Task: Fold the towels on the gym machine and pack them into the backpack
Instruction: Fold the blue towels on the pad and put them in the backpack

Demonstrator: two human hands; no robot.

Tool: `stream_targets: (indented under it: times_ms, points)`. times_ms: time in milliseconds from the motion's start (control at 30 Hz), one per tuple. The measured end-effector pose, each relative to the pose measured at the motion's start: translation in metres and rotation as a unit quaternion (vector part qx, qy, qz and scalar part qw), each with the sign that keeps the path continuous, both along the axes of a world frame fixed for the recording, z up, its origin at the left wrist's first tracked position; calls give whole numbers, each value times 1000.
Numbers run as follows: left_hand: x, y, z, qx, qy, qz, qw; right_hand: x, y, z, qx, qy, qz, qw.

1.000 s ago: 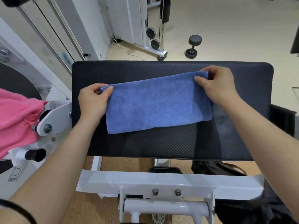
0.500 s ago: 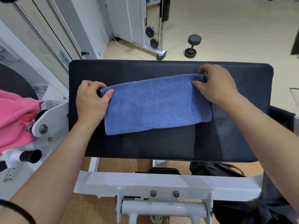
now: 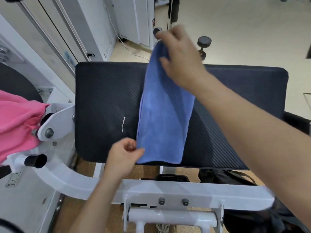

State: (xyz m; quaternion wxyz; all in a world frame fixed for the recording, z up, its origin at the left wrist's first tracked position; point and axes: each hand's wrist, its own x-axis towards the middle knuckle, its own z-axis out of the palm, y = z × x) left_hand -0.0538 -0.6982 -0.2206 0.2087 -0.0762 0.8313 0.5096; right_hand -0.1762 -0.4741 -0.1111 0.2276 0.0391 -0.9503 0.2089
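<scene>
Running near-to-far over the pad (image 3: 101, 98), the towel (image 3: 163, 123) hangs stretched between both hands: the right hand (image 3: 181, 61) grips its far end, raised, and the left hand (image 3: 122, 155) pinches its near left corner. The next fold likely brings the far end down toward the near one

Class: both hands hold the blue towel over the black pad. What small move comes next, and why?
Probably bring the right hand down to the left hand, folding the blue towel in half: it hangs as a long strip over the black pad, each hand gripping one end.
</scene>
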Motion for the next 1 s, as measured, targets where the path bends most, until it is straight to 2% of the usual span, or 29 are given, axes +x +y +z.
stream_targets:
  times_ms: [67, 167, 233, 300, 333, 400, 433, 500, 533, 567, 633, 700, 733, 800, 867, 900, 933, 967, 1000]
  points:
    - [28, 5, -18, 51, -54, 11, 997, 11, -19, -15, 4, -26, 85, 996]
    - [47, 6, -29, 86, -39, 23, 995, 59, -26, -40, 11, -75, 100, 992]
    - [49, 3, -25, 110, -11, 33, 993, 103, -26, -60, -20, -78, 59, 995]
    - [47, 0, -20, 158, -4, 44, 986, 144, -24, -76, -127, -110, -41, 985]
    - [46, -2, -17, 196, -20, 57, 979, 162, -23, -83, -186, -139, -97, 968]
    - [45, -2, -11, 296, -90, 108, 945, 192, -23, -94, -324, -217, -186, 902]
    - [45, -1, -9, 341, -128, 129, 922, 203, -26, -99, -420, -263, -207, 843]
    - [47, 3, -7, 391, -172, 164, 889, 215, -34, -105, -603, -322, -209, 699]
    - [49, 4, -8, 401, -181, 177, 880, 218, -38, -107, -643, -333, -202, 660]
    - [52, 6, -8, 407, -185, 189, 874, 219, -40, -108, -654, -336, -191, 650]
    - [58, 8, -11, 411, -178, 209, 869, 217, -43, -106, -652, -337, -173, 657]
    - [64, 7, -13, 384, -155, 217, 884, 216, -45, -104, -642, -341, -160, 668]
    - [67, 5, -16, 345, -135, 206, 906, 217, -46, -104, -635, -345, -162, 672]
    - [71, 2, -22, 213, -68, 154, 962, 221, -51, -104, -619, -353, -180, 678]
    - [73, -2, -25, 55, 50, 88, 993, 226, -56, -103, -602, -354, -194, 688]
    - [73, -4, -25, -19, 146, 51, 988, 228, -58, -103, -599, -351, -198, 692]
    - [74, -6, -24, -67, 244, -7, 967, 230, -60, -102, -600, -347, -203, 692]
    - [76, -6, -23, -89, 315, -84, 941, 230, -61, -102, -603, -343, -207, 689]
    - [78, -4, -23, -98, 350, -167, 917, 230, -61, -103, -609, -340, -212, 685]
